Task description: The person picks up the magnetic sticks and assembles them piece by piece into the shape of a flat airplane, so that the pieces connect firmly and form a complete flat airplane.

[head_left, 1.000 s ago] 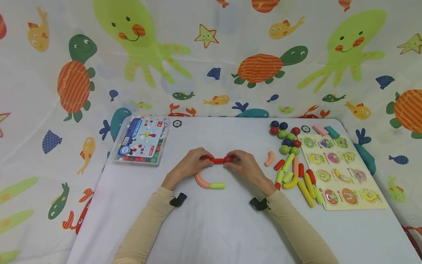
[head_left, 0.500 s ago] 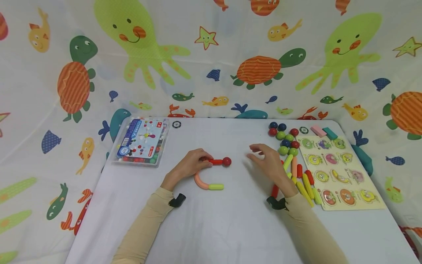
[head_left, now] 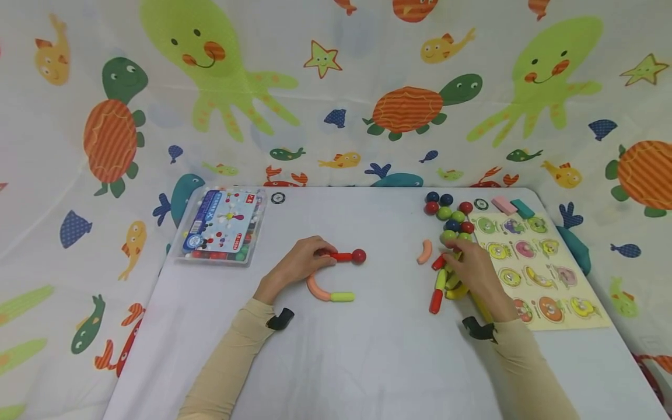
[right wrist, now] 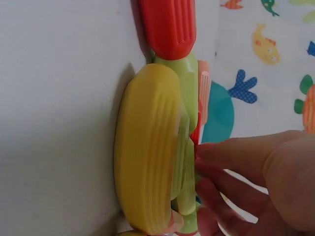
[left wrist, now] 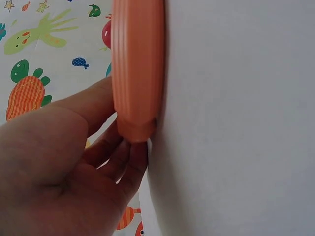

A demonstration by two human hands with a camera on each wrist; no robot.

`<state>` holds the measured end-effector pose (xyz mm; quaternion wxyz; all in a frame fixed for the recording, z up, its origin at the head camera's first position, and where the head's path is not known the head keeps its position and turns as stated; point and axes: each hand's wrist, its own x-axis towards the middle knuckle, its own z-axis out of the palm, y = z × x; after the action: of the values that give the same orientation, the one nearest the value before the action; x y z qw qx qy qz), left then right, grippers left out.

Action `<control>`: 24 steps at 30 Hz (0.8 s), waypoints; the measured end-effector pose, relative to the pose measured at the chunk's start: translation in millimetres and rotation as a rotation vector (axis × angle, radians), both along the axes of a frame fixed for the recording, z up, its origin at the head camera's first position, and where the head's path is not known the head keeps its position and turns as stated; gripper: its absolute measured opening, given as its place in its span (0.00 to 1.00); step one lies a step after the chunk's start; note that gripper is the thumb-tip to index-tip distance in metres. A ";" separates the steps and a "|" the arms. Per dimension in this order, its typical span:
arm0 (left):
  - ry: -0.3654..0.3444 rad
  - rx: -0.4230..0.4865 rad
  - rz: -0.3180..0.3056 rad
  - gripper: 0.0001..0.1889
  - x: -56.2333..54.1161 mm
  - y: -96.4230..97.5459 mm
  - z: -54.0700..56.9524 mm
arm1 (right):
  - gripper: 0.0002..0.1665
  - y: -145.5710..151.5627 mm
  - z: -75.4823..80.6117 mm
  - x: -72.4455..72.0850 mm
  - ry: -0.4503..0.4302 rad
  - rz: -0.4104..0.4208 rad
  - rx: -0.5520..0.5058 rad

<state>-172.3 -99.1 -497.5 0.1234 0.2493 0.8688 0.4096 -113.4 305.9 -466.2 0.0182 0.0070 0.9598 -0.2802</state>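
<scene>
On the counter (head_left: 341, 367), a green stick (head_left: 343, 297) is seen nearest, fitted to a peach curve (head_left: 317, 289) below the left hand (head_left: 298, 262). By that hand, one end of a red stick (head_left: 343, 256) is pinched; a red ball (head_left: 359, 256) is fixed to its other end. Coloured sticks (head_left: 440, 280) are reached by the right hand (head_left: 472, 271); whether any is gripped cannot be told. Right of it, a picture board (head_left: 564, 324) is laid. Beyond the left hand, a box (head_left: 223, 224) is placed.
</scene>
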 end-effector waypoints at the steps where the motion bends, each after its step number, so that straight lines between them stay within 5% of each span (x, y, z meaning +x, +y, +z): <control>1: 0.001 -0.001 0.001 0.12 0.2 -0.1 0.3 | 0.20 1.2 -1.0 0.0 -0.002 0.019 0.010; 7: 0.005 -0.003 0.002 0.12 0.8 -0.1 1.3 | 0.17 2.4 -4.1 -2.1 -0.028 0.108 0.058; 24: 0.001 -0.002 -0.007 0.13 0.0 0.2 0.3 | 0.18 -1.1 -5.4 -4.6 -0.014 0.143 0.095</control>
<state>-172.3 -98.9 -497.2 0.1246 0.2523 0.8685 0.4080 -118.0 304.8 -471.6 0.0443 -0.0585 0.9698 -0.2324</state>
